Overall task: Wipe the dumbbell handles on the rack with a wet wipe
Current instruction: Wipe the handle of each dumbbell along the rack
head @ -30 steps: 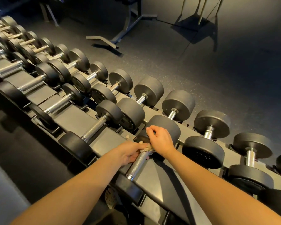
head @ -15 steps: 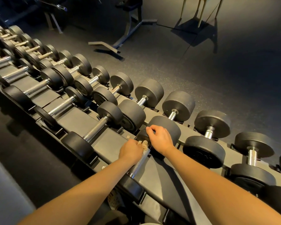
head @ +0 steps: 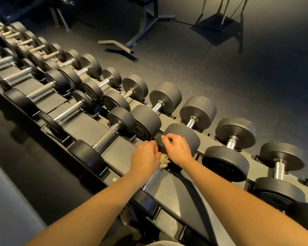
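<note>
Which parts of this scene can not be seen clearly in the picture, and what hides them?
All in the head view:
- Upper part of the dumbbell handle: covered by the left hand and the crumpled wet wipe.
- Near weight head of that dumbbell: partly behind the left forearm.
- Right hand: whether it touches the wipe is unclear.
- Far left dumbbells: small, dark, cut off by the edge.
- Plate markings: too dim to read.

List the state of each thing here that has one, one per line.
Left hand: closed around the wet wipe on the handle.
Right hand: resting on the far head of the dumbbell, fingers curled.
Wet wipe: crumpled, pressed against the handle.
Dumbbell handle: lying in the rack, near half bare.
Neighbouring dumbbell: racked, untouched.
</note>
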